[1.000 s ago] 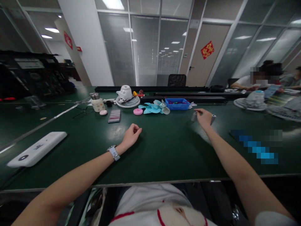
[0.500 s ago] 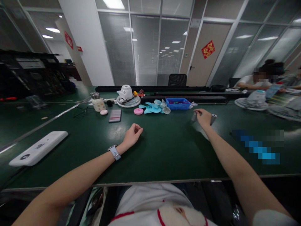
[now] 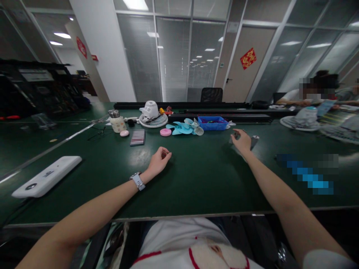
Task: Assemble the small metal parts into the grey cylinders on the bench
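Observation:
My left hand (image 3: 160, 160) rests on the green table, fingers loosely curled and a little apart, with nothing visible in it. It wears a wristwatch (image 3: 137, 181). Farther to the right, my right hand (image 3: 242, 141) is at a small grey cylinder (image 3: 236, 136) that looks like a battery. Thumb and index finger curve around that cylinder, and most of it is hidden by them. A second grey cylinder (image 3: 254, 141) stands just right of the hand, partly covered by it.
Toward the back are a white fan part (image 3: 151, 112), light-blue fan blades (image 3: 183, 127), a pink disc (image 3: 165, 132), a blue tray (image 3: 212, 123) and a lidded bottle (image 3: 117, 122). A white power strip-like box (image 3: 47, 177) lies at left. Another person sits at far right.
My right thumb has shifted slightly left and down, now covering most of the near grey cylinder, which showed beside the fingertips before. My left hand has hardly moved.

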Action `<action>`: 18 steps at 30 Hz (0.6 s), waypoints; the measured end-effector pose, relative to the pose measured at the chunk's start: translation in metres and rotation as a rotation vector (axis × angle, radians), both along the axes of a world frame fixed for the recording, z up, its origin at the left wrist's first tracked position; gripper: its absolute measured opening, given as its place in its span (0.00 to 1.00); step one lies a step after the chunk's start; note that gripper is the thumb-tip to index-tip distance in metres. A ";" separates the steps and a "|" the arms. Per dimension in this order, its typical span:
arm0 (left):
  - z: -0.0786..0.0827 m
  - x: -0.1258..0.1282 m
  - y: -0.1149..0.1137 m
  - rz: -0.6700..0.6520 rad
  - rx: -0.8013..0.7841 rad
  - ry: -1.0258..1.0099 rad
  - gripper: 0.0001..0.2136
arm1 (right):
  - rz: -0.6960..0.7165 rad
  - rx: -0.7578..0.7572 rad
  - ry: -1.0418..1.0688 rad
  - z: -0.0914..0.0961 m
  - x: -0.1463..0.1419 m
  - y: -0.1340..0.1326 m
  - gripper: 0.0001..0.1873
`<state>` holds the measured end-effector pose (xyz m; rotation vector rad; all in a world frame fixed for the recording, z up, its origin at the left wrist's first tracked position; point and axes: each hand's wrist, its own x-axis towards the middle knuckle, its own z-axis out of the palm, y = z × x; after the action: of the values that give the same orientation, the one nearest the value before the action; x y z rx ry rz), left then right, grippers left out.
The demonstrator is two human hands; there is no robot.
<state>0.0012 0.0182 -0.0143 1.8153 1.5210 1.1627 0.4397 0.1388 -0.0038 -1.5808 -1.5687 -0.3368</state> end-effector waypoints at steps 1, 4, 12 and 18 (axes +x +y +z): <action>0.000 0.000 0.000 -0.002 0.001 -0.002 0.11 | -0.005 -0.002 -0.002 -0.003 0.001 0.001 0.22; 0.002 0.000 -0.001 -0.004 0.000 -0.007 0.11 | -0.025 -0.050 0.000 -0.010 0.005 0.002 0.24; 0.001 0.001 -0.001 0.003 0.017 0.008 0.10 | -0.095 -0.132 0.033 -0.016 0.007 0.004 0.25; -0.002 0.000 0.001 -0.005 -0.001 0.010 0.12 | -0.106 -0.154 0.058 -0.015 0.007 0.005 0.24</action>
<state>0.0014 0.0190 -0.0162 1.8257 1.5213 1.1519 0.4470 0.1438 -0.0191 -1.7814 -1.4999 -0.2298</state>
